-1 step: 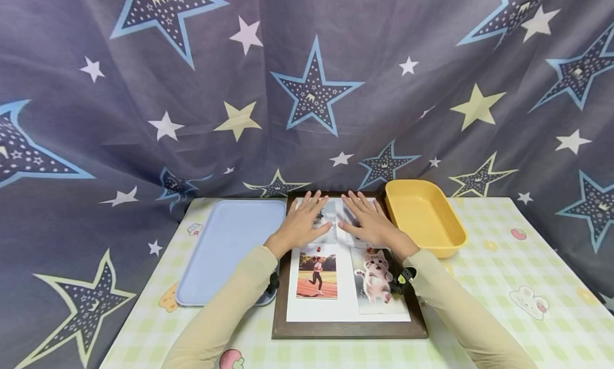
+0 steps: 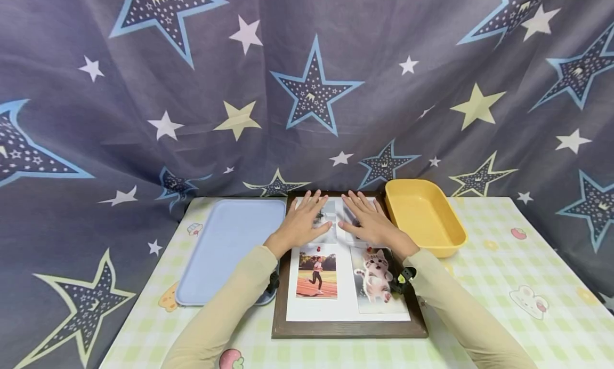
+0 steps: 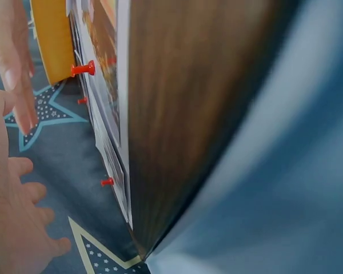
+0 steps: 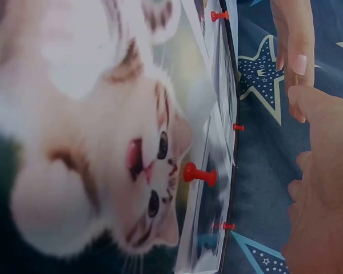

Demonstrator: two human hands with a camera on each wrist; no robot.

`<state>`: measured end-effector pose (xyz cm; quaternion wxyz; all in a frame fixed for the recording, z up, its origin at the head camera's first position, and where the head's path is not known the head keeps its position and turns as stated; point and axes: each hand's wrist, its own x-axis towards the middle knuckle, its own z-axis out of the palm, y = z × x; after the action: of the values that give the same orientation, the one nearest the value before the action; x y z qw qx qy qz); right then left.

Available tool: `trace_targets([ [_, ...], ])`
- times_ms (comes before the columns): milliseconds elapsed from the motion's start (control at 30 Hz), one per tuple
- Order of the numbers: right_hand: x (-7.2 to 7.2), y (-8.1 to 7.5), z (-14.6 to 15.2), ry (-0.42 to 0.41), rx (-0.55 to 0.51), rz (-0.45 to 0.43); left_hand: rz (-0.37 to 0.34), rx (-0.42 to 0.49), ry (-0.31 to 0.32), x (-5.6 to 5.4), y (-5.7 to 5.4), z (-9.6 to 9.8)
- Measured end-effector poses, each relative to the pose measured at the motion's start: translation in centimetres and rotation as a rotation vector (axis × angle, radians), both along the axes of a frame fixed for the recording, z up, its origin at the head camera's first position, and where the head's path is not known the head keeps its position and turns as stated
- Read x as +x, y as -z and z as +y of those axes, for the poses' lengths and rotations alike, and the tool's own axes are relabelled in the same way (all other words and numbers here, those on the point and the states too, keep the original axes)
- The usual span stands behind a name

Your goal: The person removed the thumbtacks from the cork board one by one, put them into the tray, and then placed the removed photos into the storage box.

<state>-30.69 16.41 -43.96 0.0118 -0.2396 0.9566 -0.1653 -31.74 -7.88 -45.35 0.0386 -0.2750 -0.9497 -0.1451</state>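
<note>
A brown wooden-framed white board (image 2: 349, 329) lies flat on the table with several photos pinned to it. Over its far half, my left hand (image 2: 301, 222) and right hand (image 2: 368, 219) are held palms down, fingers spread, thumbs towards each other. Both wrist views show a gap between the hands and the board; neither holds anything. Nearer me are a photo of a runner (image 2: 316, 275) and a kitten photo (image 2: 376, 283). The hands partly hide two more photos at the far side. Red push pins (image 4: 201, 174) stand up from the photos' edges.
Left of the board lies a light blue tray (image 2: 235, 246), partly under my left sleeve. A yellow bin (image 2: 424, 214) stands against the board's right side. Behind the table, with its green checked cloth (image 2: 494, 262), hangs a dark star-patterned curtain (image 2: 384, 49).
</note>
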Motion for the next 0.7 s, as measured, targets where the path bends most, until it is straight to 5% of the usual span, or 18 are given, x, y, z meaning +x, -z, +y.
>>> trace_targets([
  [700, 0.1, -1.4, -0.2, -0.015, 0.001, -0.006, -0.028, 0.000, 0.014, 0.0, -1.6, -0.4],
])
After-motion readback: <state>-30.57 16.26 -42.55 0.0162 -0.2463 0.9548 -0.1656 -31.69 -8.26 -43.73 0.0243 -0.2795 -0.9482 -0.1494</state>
